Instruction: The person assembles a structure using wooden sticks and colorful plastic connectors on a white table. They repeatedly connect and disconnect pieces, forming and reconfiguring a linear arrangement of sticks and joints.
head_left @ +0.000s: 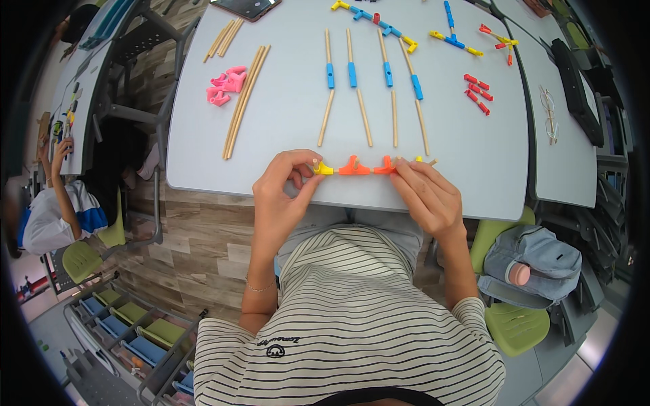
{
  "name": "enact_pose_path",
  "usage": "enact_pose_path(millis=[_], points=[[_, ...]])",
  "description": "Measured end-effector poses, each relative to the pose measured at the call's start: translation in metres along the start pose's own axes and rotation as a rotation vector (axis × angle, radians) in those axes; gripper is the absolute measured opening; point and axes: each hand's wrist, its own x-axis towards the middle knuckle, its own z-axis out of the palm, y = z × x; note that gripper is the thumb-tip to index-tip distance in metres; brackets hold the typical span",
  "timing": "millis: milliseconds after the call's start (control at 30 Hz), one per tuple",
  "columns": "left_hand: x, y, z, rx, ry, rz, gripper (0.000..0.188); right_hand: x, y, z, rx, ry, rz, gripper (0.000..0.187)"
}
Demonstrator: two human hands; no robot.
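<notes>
Near the table's front edge, both hands hold a row of plastic connectors joined by short wooden dowels. My left hand (290, 177) pinches the yellow end connector (323, 168), which has a dowel stub in it. An orange connector (353, 166) forms the middle of the row. My right hand (428, 193) has its fingers closed at a second orange connector (384, 165), partly covering it. Another yellow piece (419, 159) and a dowel end (433, 162) show behind those fingers. Beyond the hands lie wooden dowels (326, 118) and blue connectors (352, 74) in several lines.
On the white table (284, 115) lie pink connectors (227, 84), long dowels (245, 105), red connectors (477, 93), a blue-and-yellow assembly (376, 20) and a phone (245, 7). Right stands a chair with a grey-blue backpack (538, 254). Another person (64, 210) sits at the left.
</notes>
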Motion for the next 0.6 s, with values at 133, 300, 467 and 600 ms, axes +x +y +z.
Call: enact_pose_path(millis=[133,300,467,600], points=[[0.001,0.0,0.001,0.008,0.003,0.013,0.024,0.001,-0.003,0.0,-0.015,0.015,0.014,0.015],[0.002,0.001,0.001,0.046,0.004,0.036,0.024,-0.001,-0.002,-0.002,0.032,0.084,0.021,0.017],[0.003,0.003,0.0,0.04,0.015,0.049,0.023,-0.004,0.003,-0.02,0.152,0.254,0.268,0.018],[0.002,0.003,0.0,0.035,0.013,0.046,0.023,0.027,0.025,-0.029,0.266,0.184,0.657,0.01]])
